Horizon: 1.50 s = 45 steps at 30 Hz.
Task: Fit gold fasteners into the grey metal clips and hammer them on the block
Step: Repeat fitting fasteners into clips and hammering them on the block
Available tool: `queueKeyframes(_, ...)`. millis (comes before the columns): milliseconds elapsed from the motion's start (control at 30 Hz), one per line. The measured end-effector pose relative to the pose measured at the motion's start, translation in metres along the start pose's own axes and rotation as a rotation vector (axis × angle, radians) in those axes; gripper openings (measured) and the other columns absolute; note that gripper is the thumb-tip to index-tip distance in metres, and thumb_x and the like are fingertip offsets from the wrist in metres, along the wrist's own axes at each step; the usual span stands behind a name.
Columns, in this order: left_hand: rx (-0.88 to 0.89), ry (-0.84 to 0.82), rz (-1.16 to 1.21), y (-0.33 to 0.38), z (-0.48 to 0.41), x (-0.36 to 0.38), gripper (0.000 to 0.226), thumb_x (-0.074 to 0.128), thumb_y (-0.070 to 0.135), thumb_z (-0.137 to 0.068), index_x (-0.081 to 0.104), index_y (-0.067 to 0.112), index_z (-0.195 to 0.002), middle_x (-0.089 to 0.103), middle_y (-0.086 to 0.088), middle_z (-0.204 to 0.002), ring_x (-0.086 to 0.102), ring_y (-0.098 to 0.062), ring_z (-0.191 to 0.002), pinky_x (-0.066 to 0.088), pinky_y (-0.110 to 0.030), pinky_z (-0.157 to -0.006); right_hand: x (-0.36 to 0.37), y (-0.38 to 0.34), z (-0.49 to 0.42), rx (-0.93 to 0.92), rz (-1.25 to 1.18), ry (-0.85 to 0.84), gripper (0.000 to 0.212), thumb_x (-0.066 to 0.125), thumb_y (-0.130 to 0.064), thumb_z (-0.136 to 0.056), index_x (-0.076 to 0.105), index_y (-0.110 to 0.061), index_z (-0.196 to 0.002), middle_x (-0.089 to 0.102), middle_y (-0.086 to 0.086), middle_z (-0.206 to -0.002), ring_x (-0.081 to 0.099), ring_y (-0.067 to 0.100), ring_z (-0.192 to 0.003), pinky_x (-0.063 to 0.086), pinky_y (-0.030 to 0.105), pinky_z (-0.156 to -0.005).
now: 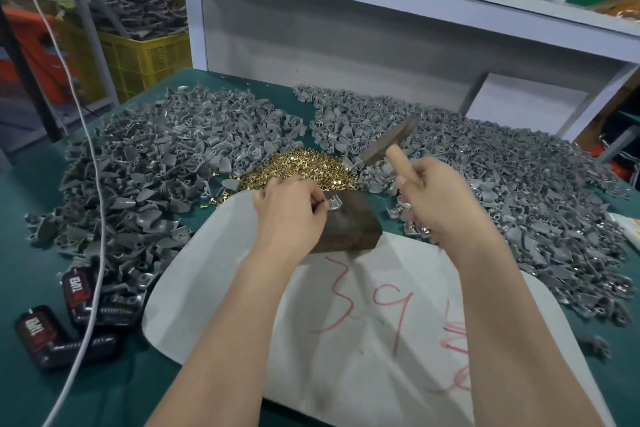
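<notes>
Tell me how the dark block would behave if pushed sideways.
The dark block looks thick and squat, so it probably slides rather than tips. It rests on the white sheet, which looks thin and may wrinkle or drag along.

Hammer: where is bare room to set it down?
The white sheet on the near side of the block, around the red writing, is bare. So is the green table at near left, beside the black packs. Crowded: clips heaped left and right, fasteners behind the block.
</notes>
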<state>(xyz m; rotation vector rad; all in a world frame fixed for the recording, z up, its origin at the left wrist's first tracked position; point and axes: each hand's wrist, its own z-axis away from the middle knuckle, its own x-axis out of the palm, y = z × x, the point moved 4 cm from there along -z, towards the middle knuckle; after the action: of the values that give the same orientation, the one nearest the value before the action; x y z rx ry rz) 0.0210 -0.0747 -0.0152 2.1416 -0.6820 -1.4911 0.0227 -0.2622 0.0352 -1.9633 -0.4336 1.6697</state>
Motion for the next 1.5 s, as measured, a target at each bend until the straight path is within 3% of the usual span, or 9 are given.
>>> queueKeyframes(167, 0.021, 0.014, -0.020, 0.002, 0.001, -0.001, 0.008, 0.060, 0.026, -0.090, 0.066, 0.025, -0.086, 0.050, 0.012, -0.086, 0.044, -0.022, -0.103, 0.021, -0.030, -0.079, -0.014, -0.026, 0.046, -0.389, -0.035, 0.205, 0.050, 0.052, -0.017, -0.095, 0.041, -0.041, -0.139, 0.044, -0.043, -0.115, 0.042, -0.019, -0.102, 0.032, 0.002, -0.086)
queueKeyframes(367, 0.020, 0.001, -0.049, 0.003, 0.001, -0.002, 0.008, 0.058, 0.025, -0.090, 0.066, 0.025, -0.087, 0.057, 0.008, -0.092, 0.044, -0.023, -0.105, 0.022, -0.031, -0.079, 0.016, -0.027, 0.069, -0.399, 0.204, -0.011, 0.054, 0.048, -0.020, -0.095, 0.036, -0.056, -0.134, 0.057, -0.020, -0.129, 0.062, 0.016, -0.108, 0.049, 0.034, -0.092)
queueKeyframes(633, 0.012, -0.003, -0.044, 0.004, 0.000, -0.002, 0.011, 0.058, 0.025, -0.091, 0.069, 0.024, -0.088, 0.063, 0.006, -0.095, 0.045, -0.023, -0.104, 0.024, -0.033, -0.081, 0.015, -0.023, 0.068, -0.387, 0.190, -0.001, 0.053, 0.048, -0.021, -0.096, 0.036, -0.054, -0.136, 0.058, -0.019, -0.129, 0.064, 0.016, -0.102, 0.050, 0.032, -0.091)
queueKeyframes(800, 0.005, 0.010, -0.017, 0.004, 0.000, -0.002, 0.010, 0.060, 0.024, -0.090, 0.068, 0.024, -0.082, 0.054, 0.010, -0.083, 0.048, -0.023, -0.103, 0.026, -0.033, -0.081, -0.001, -0.025, 0.066, -0.446, -0.066, 0.231, 0.055, 0.050, -0.016, -0.096, 0.038, -0.053, -0.135, 0.050, -0.036, -0.127, 0.053, -0.014, -0.110, 0.040, 0.009, -0.096)
queueKeyframes(967, 0.004, 0.018, -0.023, 0.004, 0.001, -0.004, 0.009, 0.060, 0.025, -0.089, 0.069, 0.025, -0.086, 0.065, 0.007, -0.095, 0.049, -0.023, -0.104, 0.027, -0.033, -0.082, 0.017, -0.019, 0.068, -0.384, 0.124, -0.022, 0.055, 0.049, -0.017, -0.095, 0.039, -0.054, -0.135, 0.051, -0.029, -0.132, 0.055, 0.007, -0.119, 0.043, 0.031, -0.102)
queueKeyframes(1100, 0.003, 0.022, -0.004, 0.004, 0.000, -0.003, 0.010, 0.061, 0.025, -0.089, 0.069, 0.024, -0.084, 0.060, 0.009, -0.088, 0.048, -0.022, -0.104, 0.026, -0.033, -0.082, 0.001, -0.023, 0.068, -0.431, -0.031, 0.222, 0.056, 0.050, -0.017, -0.095, 0.038, -0.056, -0.133, 0.053, -0.033, -0.125, 0.059, -0.003, -0.106, 0.042, 0.016, -0.095)
queueKeyframes(1200, -0.003, 0.003, -0.028, 0.003, 0.000, -0.003, 0.011, 0.059, 0.026, -0.090, 0.069, 0.025, -0.087, 0.064, 0.006, -0.095, 0.049, -0.023, -0.105, 0.028, -0.033, -0.083, 0.020, -0.020, 0.069, -0.407, 0.113, 0.006, 0.056, 0.049, -0.017, -0.095, 0.038, -0.055, -0.134, 0.059, -0.025, -0.123, 0.062, 0.011, -0.107, 0.048, 0.027, -0.093)
queueKeyframes(1333, -0.006, 0.003, -0.034, 0.002, 0.000, -0.004, 0.010, 0.060, 0.026, -0.090, 0.070, 0.024, -0.090, 0.064, 0.004, -0.097, 0.049, -0.023, -0.106, 0.029, -0.034, -0.084, 0.012, -0.013, 0.055, -0.393, -0.002, 0.018, 0.052, 0.052, -0.015, -0.094, 0.044, -0.045, -0.136, 0.040, -0.058, -0.105, 0.049, -0.012, -0.113, 0.035, 0.004, -0.091)
queueKeyframes(1500, -0.021, -0.002, -0.025, 0.003, 0.001, -0.004, 0.008, 0.060, 0.027, -0.090, 0.068, 0.027, -0.088, 0.060, 0.008, -0.093, 0.048, -0.022, -0.104, 0.027, -0.033, -0.083, 0.020, 0.021, 0.013, 0.004, -0.090, 0.060, 0.026, 0.048, -0.024, -0.096, 0.044, -0.017, -0.120, 0.067, 0.009, -0.100, 0.064, 0.029, -0.079, 0.054, 0.043, -0.071)
